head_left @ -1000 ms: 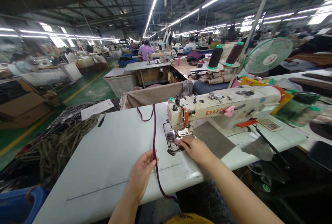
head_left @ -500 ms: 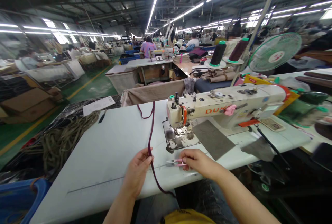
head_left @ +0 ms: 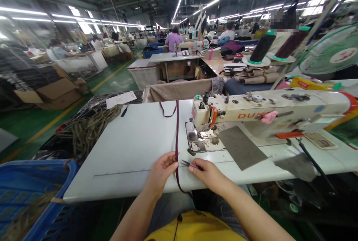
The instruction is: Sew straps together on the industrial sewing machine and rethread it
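Near the middle of the frame, the left hand [head_left: 163, 169] is pinching a maroon strap [head_left: 177, 133] between thumb and fingers — likely so that a short stretch is standing steady at the fingertips. The strap is running down from the far edge of the white table [head_left: 134, 136], where a slack loop is lying to one side, passing through that pinch and dropping over the near edge at the lower centre, its end being lost to view. Its own hanging length is probably helping to draw it straight.

Just right of it, the right hand [head_left: 205, 174] is gripping small snips [head_left: 185, 163], the handles mostly hidden by the fingers. The blades are pointing left at the strap — close but seemingly apart from it — and look slightly parted, a hold that seems suited to bringing the tips to bear without turning the wrist.

Both hands are working in front of the sewing machine [head_left: 268, 112], whose head is standing right of centre; that spot is presumably leaving them elbow room. A grey fabric piece [head_left: 242, 148] is lying flat beside the needle area. At left, khaki straps [head_left: 91, 133] are heaping beyond the table edge, perhaps for easy reach.
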The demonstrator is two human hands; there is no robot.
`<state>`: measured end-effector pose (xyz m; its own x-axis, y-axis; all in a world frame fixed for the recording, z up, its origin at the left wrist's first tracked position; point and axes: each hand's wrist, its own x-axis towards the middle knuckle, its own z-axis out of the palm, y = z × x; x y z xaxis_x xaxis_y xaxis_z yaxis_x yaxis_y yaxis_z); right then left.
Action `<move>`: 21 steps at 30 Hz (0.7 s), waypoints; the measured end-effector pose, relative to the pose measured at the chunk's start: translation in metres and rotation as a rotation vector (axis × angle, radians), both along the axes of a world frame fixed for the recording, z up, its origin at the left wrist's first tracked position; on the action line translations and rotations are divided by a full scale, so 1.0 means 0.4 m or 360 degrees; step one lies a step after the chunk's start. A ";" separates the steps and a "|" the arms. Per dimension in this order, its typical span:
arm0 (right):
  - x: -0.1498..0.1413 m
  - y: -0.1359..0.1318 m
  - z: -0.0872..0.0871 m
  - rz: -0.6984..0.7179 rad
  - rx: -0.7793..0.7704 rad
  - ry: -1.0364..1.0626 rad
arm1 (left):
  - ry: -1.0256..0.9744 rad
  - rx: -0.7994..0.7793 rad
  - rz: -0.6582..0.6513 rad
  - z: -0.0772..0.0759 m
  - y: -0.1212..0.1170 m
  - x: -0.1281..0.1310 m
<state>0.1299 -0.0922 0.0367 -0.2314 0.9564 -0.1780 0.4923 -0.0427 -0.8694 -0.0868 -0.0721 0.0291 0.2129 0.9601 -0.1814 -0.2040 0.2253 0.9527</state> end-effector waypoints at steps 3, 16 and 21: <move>-0.014 0.012 -0.017 0.0012 -0.0012 0.0068 | -0.0019 0.0000 -0.0021 -0.004 -0.002 -0.004; -0.040 -0.017 0.062 -0.0068 0.0334 -0.0335 | -0.0196 -0.0187 -0.0021 0.027 -0.029 0.001; -0.040 -0.012 0.053 -0.0092 0.0329 -0.0195 | -0.0238 -0.0189 -0.0108 0.043 -0.034 -0.001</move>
<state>0.1139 -0.0971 0.0580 -0.1638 0.9865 -0.0004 0.5963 0.0987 -0.7967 -0.0872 -0.0857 0.0464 0.3098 0.9162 -0.2542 -0.3217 0.3526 0.8788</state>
